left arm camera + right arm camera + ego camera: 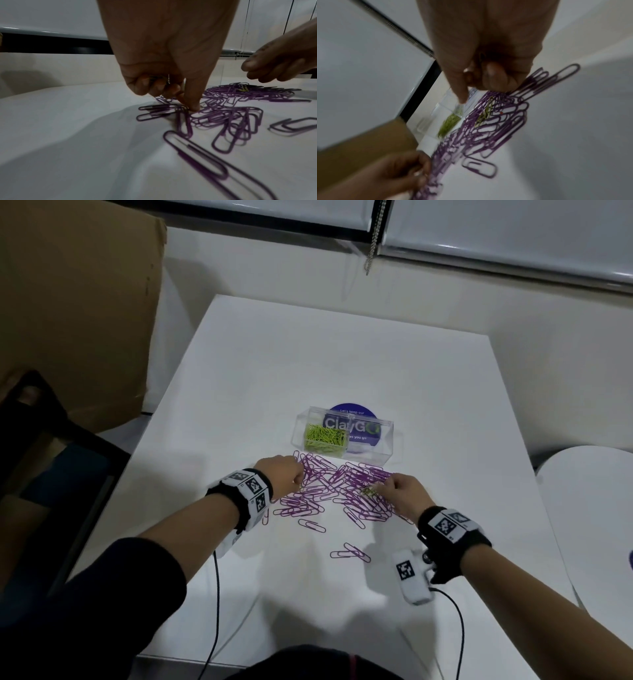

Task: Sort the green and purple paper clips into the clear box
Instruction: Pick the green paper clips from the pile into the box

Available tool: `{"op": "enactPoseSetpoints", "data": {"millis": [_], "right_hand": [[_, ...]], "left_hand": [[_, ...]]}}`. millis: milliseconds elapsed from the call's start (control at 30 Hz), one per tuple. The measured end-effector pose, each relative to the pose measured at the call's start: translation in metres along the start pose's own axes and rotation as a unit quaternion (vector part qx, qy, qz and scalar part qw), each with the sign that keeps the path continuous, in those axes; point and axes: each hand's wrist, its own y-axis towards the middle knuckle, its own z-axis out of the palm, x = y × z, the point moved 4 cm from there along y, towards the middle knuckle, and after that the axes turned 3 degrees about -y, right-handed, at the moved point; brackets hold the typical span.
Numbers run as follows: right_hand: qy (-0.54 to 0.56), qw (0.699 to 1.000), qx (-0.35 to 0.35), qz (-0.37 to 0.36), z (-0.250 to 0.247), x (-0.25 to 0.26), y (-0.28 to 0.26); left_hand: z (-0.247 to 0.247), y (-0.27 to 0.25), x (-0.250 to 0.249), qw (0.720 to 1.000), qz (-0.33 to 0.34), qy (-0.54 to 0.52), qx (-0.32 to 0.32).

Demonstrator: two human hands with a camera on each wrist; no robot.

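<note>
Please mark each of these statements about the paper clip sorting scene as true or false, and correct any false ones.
1. Green clips fill the left compartment of the clear box. True.
2. Purple clips already lie in the right compartment. False: it holds none; they lie on the table.
3. A few green clips remain in the purple pile near the right hand. True.
4. The left hand rests inside the box. False: it is at the pile's left edge.

Clear glossy plastic box (368, 445), purple coated wire clips (337, 486), smooth matt white table (342, 364), brown cardboard (75, 302).
</note>
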Motion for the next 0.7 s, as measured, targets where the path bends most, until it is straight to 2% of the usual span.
{"op": "enactPoseSetpoints", "data": {"millis": [67, 133, 267, 367, 567, 633, 700], "right_hand": [[-0.125, 0.991, -0.022, -0.051, -0.003, 0.003, 0.002], [-0.198, 0.977, -0.003, -0.077, -0.003, 0.005, 0.004], [-0.373, 0.919, 0.044, -0.118, 0.005, 0.012, 0.001], [-0.41, 0.901, 0.046, -0.131, 0.01, 0.016, 0.004], [-0.4, 0.905, 0.089, -0.119, 0.012, 0.017, 0.011], [-0.33, 0.935, 0.076, -0.111, 0.009, 0.017, 0.011], [-0.215, 0.971, 0.056, -0.092, 0.001, 0.016, 0.012]], "left_hand": [[0.001, 0.001, 0.0, 1.0, 0.001, -0.01, 0.006], [0.002, 0.002, 0.001, 1.0, 0.004, -0.023, 0.016], [0.003, 0.002, -0.002, 0.998, 0.012, -0.056, 0.028], [0.001, 0.002, -0.004, 0.997, 0.017, -0.077, 0.022], [-0.004, 0.0, -0.016, 0.992, 0.044, -0.114, 0.029], [-0.004, 0.0, -0.018, 0.99, 0.049, -0.131, 0.019], [-0.002, 0.001, -0.017, 0.988, 0.044, -0.146, 0.013]]}}
